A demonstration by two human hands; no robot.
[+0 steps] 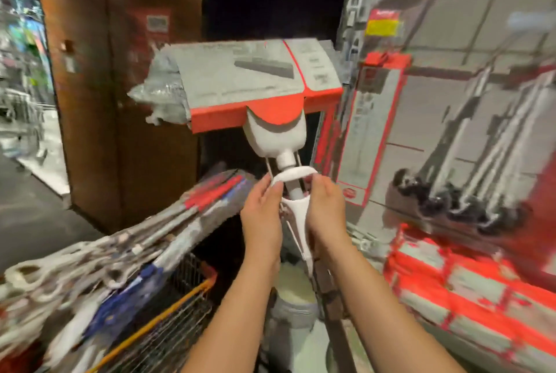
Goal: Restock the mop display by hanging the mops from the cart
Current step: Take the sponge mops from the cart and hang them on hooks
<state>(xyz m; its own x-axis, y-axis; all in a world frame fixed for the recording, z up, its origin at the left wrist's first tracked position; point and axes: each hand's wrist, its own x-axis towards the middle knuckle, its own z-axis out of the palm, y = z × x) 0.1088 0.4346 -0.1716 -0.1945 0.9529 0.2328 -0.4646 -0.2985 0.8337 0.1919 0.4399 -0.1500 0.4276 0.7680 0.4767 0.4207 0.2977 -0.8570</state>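
A wire cart (pixel 180 303) with an orange rim is seen at lower left. It is loaded with bundled mops (pixel 144 240), laid lengthwise and stacked above the rim, handle loops toward the camera, red and blue sleeves toward the far end. Exact count cannot be told because of blur.

One mop (pixel 273 138) is held up in the centre, just beside the cart's far right corner and in front of the display wall (pixel 451 56). Its long axis runs nearly upright, tilted slightly away from the camera. The head points up, wrapped in a grey-and-red cardboard sleeve (pixel 255 83) lying broad and roughly level; grey plastic wrap sticks out at the sleeve's left end. The shaft runs down between the forearms, and its lower end is hidden.

The left hand (pixel 261 216) is curled at the left end of the white curved lever (pixel 296 174) just below the mop's neck, with its fingertips and thumb pinching it. The right hand (pixel 326 213) is wrapped round the lever's right end and the white shaft piece under it. The hands are close together, not touching.

On the right, hanging mops (pixel 469 162) are seen on the wall, heads low. A tall red-edged box (pixel 370 132) stands just right of the held mop. Red-and-grey cartons (pixel 451 282) are stacked below. A brown pillar (pixel 120 101) stands behind the cart.
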